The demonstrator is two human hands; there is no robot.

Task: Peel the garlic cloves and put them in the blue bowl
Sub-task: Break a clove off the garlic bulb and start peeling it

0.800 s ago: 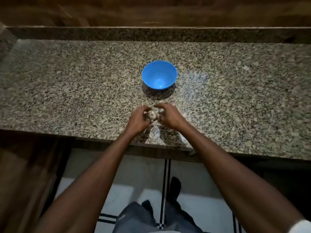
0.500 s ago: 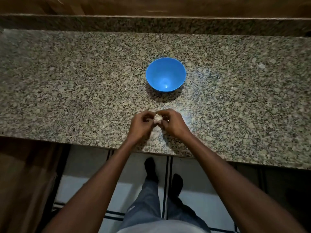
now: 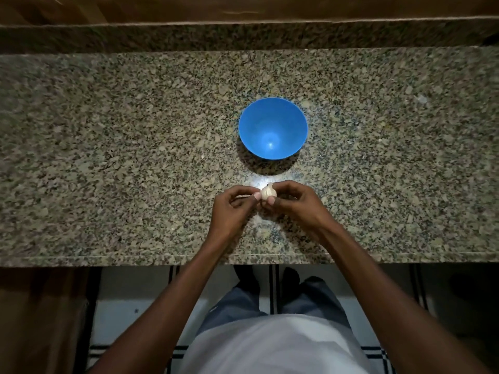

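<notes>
The garlic [image 3: 268, 192] sat between my two hands just above the bench [image 3: 108, 157], a pale, papery lump near the front edge and a little toward me from the blue bowl [image 3: 272, 128]. My left hand [image 3: 235, 209] pinched its left side with curled fingertips, and my right hand [image 3: 294, 203] curled round its right side with the thumb beneath, so both hands were closed on the one piece. A moment before, the garlic had been low and half hidden between my knuckles; now more of it showed, turned up into the light, and my hands had drawn slightly apart around it. I took that to mean I had got a proper purchase and was beginning to work the skin loose or break the head open, though I could not tell whether any skin had actually come away. The blue bowl stood upright and apart from my hands, and nothing showed inside it, so no peeled clove had gone in yet. I judged the task barely begun: peeling first, then a short reach forward to drop the clove in
</notes>
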